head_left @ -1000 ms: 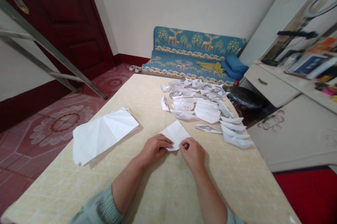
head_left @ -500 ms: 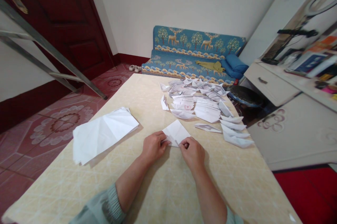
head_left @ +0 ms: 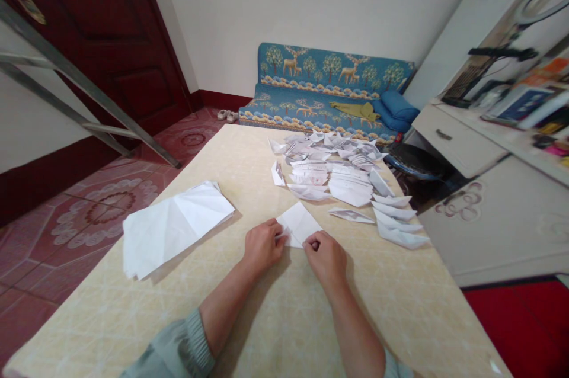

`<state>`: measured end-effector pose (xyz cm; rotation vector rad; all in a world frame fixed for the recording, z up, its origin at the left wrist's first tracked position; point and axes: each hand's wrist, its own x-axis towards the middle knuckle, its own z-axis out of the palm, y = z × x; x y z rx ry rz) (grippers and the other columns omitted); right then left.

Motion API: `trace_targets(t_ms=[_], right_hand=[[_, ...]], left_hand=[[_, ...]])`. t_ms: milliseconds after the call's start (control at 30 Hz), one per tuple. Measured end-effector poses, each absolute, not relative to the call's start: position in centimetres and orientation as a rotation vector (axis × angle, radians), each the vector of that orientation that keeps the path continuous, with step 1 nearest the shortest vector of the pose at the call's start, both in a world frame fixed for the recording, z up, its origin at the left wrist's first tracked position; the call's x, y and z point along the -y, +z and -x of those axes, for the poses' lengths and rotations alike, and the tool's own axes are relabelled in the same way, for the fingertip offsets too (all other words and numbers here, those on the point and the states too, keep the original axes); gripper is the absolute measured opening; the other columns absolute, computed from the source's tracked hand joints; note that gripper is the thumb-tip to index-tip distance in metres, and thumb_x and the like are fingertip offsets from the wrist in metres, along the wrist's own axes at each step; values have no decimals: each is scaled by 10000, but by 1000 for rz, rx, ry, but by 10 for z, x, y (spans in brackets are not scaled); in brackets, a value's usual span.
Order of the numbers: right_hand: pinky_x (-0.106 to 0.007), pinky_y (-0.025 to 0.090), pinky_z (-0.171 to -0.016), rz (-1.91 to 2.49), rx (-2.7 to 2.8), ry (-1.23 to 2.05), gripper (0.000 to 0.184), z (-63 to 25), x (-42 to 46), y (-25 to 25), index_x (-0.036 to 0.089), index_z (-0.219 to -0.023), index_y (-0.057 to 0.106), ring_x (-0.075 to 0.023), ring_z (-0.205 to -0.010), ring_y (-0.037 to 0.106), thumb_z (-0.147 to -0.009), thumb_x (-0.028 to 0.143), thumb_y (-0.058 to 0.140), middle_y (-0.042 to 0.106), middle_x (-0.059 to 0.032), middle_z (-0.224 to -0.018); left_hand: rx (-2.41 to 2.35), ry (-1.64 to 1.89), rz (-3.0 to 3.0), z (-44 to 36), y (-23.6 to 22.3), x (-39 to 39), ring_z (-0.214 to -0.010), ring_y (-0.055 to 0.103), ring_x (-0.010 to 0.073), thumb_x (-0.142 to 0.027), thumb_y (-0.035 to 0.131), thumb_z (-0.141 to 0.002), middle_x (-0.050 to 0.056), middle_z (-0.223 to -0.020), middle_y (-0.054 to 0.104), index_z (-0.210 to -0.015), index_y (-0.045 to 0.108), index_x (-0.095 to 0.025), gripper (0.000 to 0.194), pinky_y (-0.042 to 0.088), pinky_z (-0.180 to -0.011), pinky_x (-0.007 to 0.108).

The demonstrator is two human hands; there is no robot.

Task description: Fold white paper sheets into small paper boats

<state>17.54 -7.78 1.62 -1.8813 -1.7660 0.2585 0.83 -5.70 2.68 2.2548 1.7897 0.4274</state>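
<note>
Together, left hand [head_left: 264, 246], right hand [head_left: 326, 259], pinching paper [head_left: 299, 224]

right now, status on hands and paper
Left hand and right hand both pinching folded white paper square. Folded paper boat beyond right hand, apart. Stack of folded white sheets off to left.

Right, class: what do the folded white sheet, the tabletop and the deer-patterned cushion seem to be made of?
The folded sheet looks like thin matte paper, with sharp creases. The tabletop seems smooth plastic or oilcloth with a faint sheen, though that's hard to tell. The cushion looks like printed woven fabric, softly rounded at its edges.
</note>
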Motion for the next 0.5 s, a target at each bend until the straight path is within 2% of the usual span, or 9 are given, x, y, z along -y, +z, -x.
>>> trace_targets(t_ms=[267, 500], right_hand=[[-222, 294, -521, 1901, 1762, 271, 123, -174, 78, 18, 233, -602, 595, -123, -571, 531, -688, 161, 545, 621, 18, -628], [-225, 289, -523, 1893, 1760, 268, 112, -175, 78, 15, 238, -607, 588, -123, -575, 526, -692, 174, 554, 621, 25, -642]], left_hand=[[-1813, 508, -2205, -8, 20, 56, -722, 553, 150, -322, 525, -782, 4, -842, 595, -763, 554, -214, 113, 275, -567, 247], [-1792, 589, -2114, -7, 17, 53, -691, 539, 131, -346, 551, -788, -1, -819, 600, -759, 580, -207, 145, 282, -569, 231]])
